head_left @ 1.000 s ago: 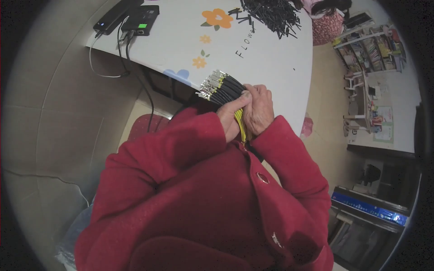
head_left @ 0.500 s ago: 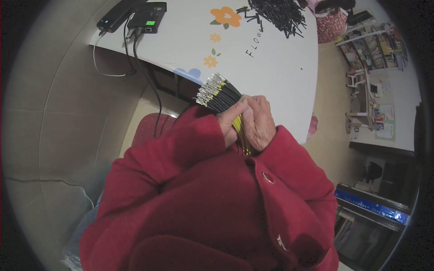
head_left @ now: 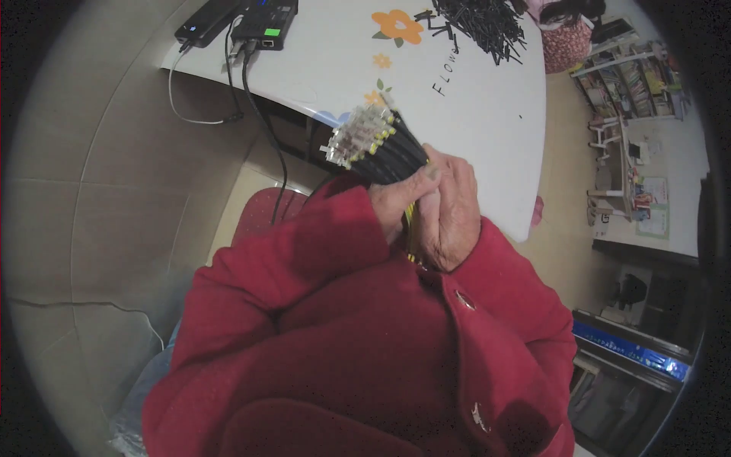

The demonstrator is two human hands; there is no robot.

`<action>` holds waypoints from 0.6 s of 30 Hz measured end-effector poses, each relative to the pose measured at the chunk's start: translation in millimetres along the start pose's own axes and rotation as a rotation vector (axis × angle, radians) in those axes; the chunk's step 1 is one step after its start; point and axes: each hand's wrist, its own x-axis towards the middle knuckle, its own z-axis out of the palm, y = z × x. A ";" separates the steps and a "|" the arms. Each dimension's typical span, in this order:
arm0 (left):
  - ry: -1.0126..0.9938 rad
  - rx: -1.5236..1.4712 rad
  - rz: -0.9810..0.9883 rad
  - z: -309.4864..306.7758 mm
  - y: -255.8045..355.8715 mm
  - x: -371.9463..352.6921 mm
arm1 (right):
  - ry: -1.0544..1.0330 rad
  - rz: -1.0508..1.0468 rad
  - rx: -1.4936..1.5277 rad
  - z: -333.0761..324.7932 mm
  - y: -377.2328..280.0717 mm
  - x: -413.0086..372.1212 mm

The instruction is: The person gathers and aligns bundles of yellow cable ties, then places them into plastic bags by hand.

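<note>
A thick bundle of wires [head_left: 392, 156] with black sleeves and silvery metal ends is held in front of my chest, its metal ends pointing up and left. Yellow wire shows below the sleeves, between my palms. My left hand [head_left: 400, 199] is closed round the bundle from the left, thumb across the sleeves. From the right, my right hand [head_left: 451, 209] presses against the bundle with its fingers together. The lower end of the wires is partly hidden by both hands and the red coat.
On the white table [head_left: 487, 145] lie a pile of short black tubes [head_left: 487, 27], a black box with a green label [head_left: 266, 23] and another black device [head_left: 205, 23] with cables. A person in patterned clothing [head_left: 565, 46] is beyond the table; shelves [head_left: 628, 80] stand at right.
The bundle has tilted so its metal ends face the camera more and sit slightly higher. Both hands remain around it, and the whole view has shifted a little.
</note>
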 end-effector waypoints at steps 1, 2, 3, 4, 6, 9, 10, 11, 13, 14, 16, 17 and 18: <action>0.002 -0.051 -0.027 1.7 3.9 3.6 | 0.000 0.001 -0.039 0.3 -1.3 2.5; 0.006 -0.155 -0.085 3.5 7.9 8.0 | -0.001 0.007 -0.118 0.4 -2.4 5.5; 0.007 -0.259 -0.146 5.9 11.7 13.2 | -0.001 0.015 -0.199 0.0 -3.0 8.7; -0.030 -0.289 -0.159 2.7 15.8 19.0 | 0.001 0.014 -0.228 0.1 -2.3 11.6; -0.147 -0.415 -0.223 -3.4 22.2 29.8 | -0.018 0.020 -0.328 0.3 -0.5 15.6; -0.219 -0.338 -0.467 -8.3 47.6 37.9 | -0.045 -0.073 -0.428 -4.7 -0.8 22.1; -0.228 -0.309 -0.505 -13.6 56.2 39.8 | -0.046 -0.066 -0.410 -2.0 -4.4 23.6; -0.237 -0.259 -0.579 -18.8 64.3 41.8 | -0.059 -0.052 -0.370 0.5 -7.6 25.0; -0.253 -0.125 -0.645 -28.4 81.5 42.1 | -0.078 -0.033 -0.314 7.4 -16.6 25.8; -0.267 0.047 -0.625 -33.3 92.1 40.3 | -0.084 -0.028 -0.280 12.2 -23.1 26.0; -0.351 0.295 -0.617 -52.4 102.5 40.2 | -0.066 -0.053 -0.233 22.4 -36.6 24.5; -0.510 0.437 -0.640 -66.3 101.4 41.1 | -0.020 -0.117 -0.228 26.9 -43.8 21.8; -0.670 0.575 -0.662 -80.4 100.0 41.1 | 0.026 -0.177 -0.219 31.4 -51.2 18.6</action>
